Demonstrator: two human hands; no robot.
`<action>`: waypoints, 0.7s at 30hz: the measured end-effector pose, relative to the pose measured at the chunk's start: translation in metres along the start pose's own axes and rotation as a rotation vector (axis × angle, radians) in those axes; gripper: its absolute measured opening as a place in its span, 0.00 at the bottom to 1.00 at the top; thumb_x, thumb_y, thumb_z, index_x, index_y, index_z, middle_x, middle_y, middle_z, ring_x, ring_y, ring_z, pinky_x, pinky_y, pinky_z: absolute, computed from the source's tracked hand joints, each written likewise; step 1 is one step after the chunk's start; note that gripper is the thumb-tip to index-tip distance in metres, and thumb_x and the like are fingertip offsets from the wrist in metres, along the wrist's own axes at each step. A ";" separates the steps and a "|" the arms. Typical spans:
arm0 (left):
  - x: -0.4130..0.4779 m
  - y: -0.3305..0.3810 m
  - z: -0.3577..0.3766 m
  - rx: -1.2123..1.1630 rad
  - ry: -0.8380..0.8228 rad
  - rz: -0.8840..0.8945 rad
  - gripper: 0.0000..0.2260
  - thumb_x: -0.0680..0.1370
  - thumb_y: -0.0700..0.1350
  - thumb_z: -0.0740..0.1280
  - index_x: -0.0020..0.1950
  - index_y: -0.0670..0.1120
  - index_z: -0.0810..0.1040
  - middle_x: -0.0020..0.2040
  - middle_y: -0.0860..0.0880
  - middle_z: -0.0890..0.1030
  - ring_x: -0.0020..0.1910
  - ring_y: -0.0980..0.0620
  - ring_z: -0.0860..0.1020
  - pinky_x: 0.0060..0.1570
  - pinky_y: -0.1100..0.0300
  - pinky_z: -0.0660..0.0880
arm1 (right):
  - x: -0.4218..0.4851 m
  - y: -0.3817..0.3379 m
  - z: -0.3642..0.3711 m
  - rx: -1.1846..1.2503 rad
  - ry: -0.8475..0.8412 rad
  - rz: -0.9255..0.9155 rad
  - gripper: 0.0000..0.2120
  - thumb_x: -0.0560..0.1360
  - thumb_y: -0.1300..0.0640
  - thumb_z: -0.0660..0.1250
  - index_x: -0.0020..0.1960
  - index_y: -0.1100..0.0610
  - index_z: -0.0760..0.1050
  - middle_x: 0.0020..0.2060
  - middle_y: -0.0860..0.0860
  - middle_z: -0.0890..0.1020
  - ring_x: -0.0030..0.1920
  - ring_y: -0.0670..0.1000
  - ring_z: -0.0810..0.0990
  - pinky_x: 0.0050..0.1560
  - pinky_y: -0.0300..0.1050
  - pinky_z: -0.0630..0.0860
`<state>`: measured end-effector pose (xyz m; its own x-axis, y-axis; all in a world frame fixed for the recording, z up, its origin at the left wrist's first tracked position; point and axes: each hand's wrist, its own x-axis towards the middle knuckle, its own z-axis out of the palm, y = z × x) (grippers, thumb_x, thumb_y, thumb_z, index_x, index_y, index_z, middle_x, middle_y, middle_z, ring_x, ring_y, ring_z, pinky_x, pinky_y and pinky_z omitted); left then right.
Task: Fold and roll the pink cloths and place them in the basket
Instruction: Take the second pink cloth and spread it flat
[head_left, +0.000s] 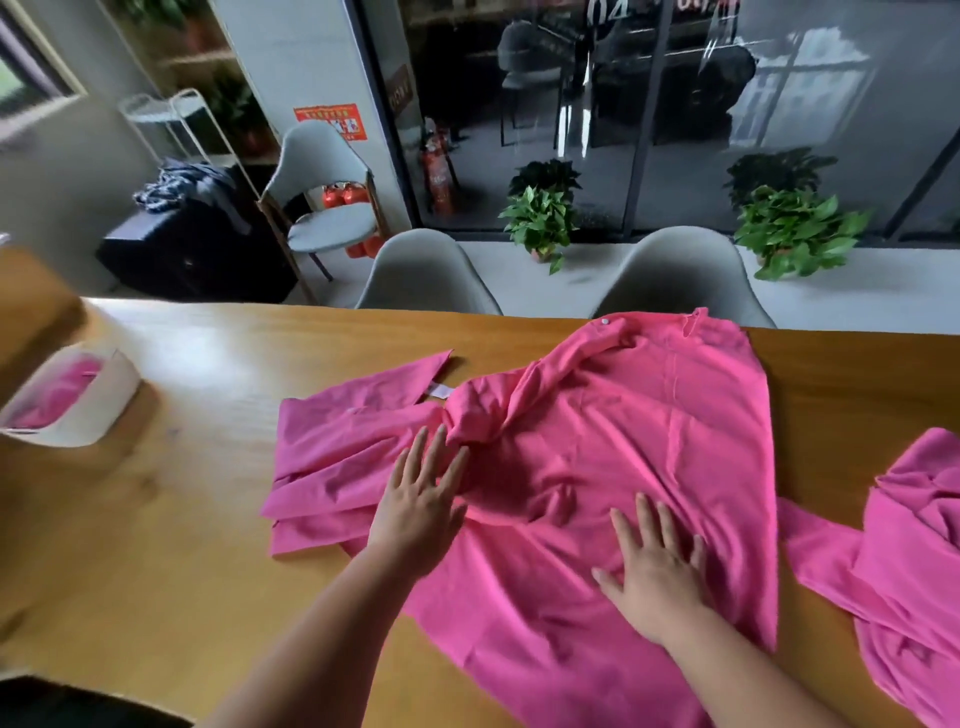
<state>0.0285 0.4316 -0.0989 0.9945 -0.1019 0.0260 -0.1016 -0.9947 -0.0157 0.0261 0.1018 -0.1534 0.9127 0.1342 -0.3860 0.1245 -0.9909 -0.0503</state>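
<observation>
Wooden counter (156, 519) fills the lower frame, its far edge running left to right.

Pink garment (649, 426) lies spread at centre of the counter, wrinkled and not yet folded. Collar end is at the far edge, hem end hangs toward the near edge, and one sleeve-like flap extends left. Fabric is bunched into a ridge just beyond the left hand.

Second pink cloth (909, 545) lies crumpled at the right edge of the frame, on the counter. A strip of it reaches under or against the garment's right side; cannot tell which.

Two grey shell chairs stand beyond the far edge: left chair (426, 275), right chair (680, 275).

White basket (104, 410) sits on the counter at far left, well apart from the garment, blurred. Pink fabric (62, 384) shows inside it.

Left hand (415, 514): palm down on the garment's left part, fingers straight and slightly spread, pressing flat, gripping nothing.

Right hand (654, 571): palm down on the garment nearer the person, fingers straight and spread, also flat, holding nothing.

White label (441, 391) shows at the base of the left flap.

Small white snap (604, 322) sits at the collar.
</observation>
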 end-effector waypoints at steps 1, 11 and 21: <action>-0.005 -0.009 0.000 -0.008 0.004 -0.027 0.38 0.79 0.56 0.68 0.86 0.52 0.55 0.86 0.41 0.50 0.85 0.40 0.45 0.82 0.41 0.54 | 0.002 0.000 -0.005 0.012 -0.017 0.028 0.43 0.77 0.29 0.55 0.85 0.44 0.46 0.85 0.54 0.40 0.84 0.60 0.41 0.77 0.74 0.50; -0.050 -0.109 -0.001 -0.065 -0.168 -0.186 0.38 0.84 0.59 0.62 0.87 0.52 0.43 0.86 0.44 0.45 0.85 0.43 0.43 0.83 0.45 0.46 | -0.001 -0.158 -0.037 0.040 0.120 -0.156 0.41 0.80 0.33 0.58 0.86 0.46 0.45 0.85 0.53 0.41 0.84 0.58 0.40 0.80 0.69 0.45; -0.076 -0.232 0.007 -0.125 -0.290 -0.007 0.42 0.80 0.59 0.68 0.86 0.51 0.49 0.84 0.51 0.58 0.84 0.48 0.56 0.81 0.48 0.56 | -0.041 -0.336 -0.023 0.024 -0.095 -0.245 0.42 0.82 0.36 0.60 0.85 0.52 0.45 0.83 0.57 0.48 0.80 0.63 0.58 0.76 0.60 0.65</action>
<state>-0.0237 0.6705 -0.1041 0.9597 -0.1053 -0.2604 -0.0798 -0.9911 0.1066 -0.0442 0.4295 -0.0996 0.8156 0.3704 -0.4445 0.3268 -0.9289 -0.1743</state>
